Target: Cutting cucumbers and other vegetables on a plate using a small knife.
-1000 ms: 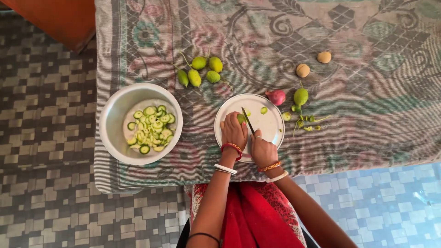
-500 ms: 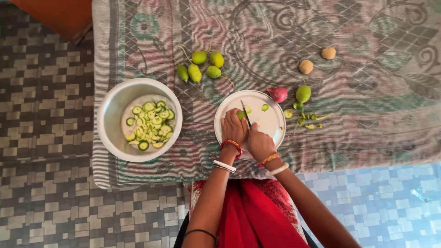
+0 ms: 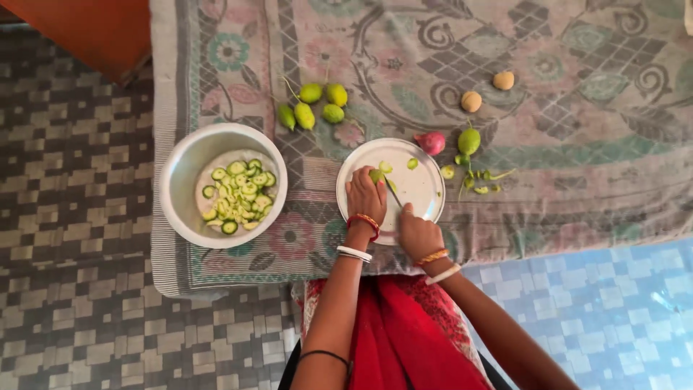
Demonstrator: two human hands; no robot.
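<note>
Now, left hand pinning green gourd, right hand gripping knife, steel plate.

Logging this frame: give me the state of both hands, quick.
Left hand: closed, holding a green vegetable on the steel plate.
Right hand: closed on a knife.

Spread across a patterned cloth: a steel bowl at nine o'clock, filled with green slices. At eleven o'clock, four whole green gourds clustered together. At one o'clock, two small tan potatoes well apart, a pink onion and another green gourd, with trimmed stems scattered just below. Orange furniture at far upper left over tiled floor.
</note>
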